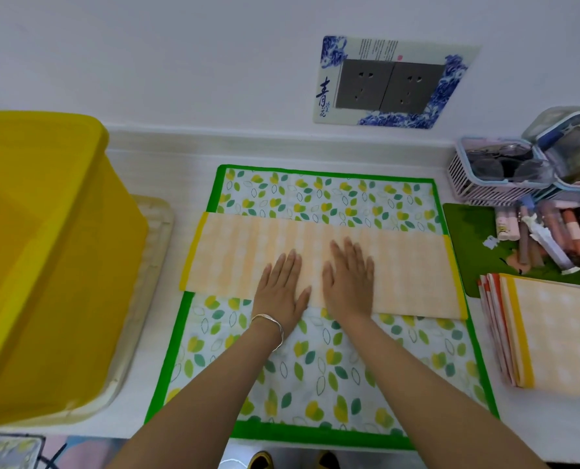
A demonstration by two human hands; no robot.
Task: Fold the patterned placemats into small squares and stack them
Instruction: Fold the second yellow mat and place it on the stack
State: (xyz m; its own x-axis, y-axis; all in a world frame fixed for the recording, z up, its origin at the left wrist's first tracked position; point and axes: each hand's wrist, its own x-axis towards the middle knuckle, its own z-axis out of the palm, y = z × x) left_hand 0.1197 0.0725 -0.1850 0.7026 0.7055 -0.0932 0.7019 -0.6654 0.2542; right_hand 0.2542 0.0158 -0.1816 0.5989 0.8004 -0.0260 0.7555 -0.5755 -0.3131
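The yellow plastic box (45,265) stands to the left of the leaf-patterned mat (315,367), well apart from its green border. The leaf-patterned mat itself lies flat and unfolded on the white table (167,170). Across the middle of this mat lies the orange placemat (234,255), folded into one long strip with yellow edges at both ends; its left end goes a little over the mat's border. To the right of the mat, just beside its lower right part, sits the stack of folded placemats (552,333). Above the mat, on the wall, there is a socket panel (393,82). The left hand (282,286) and the right hand (347,282) rest side by side on the strip, near the mat's centre, palms down, all fingers straight and pressing flat, grasping nothing. A thin bracelet (271,324) is on the left wrist.
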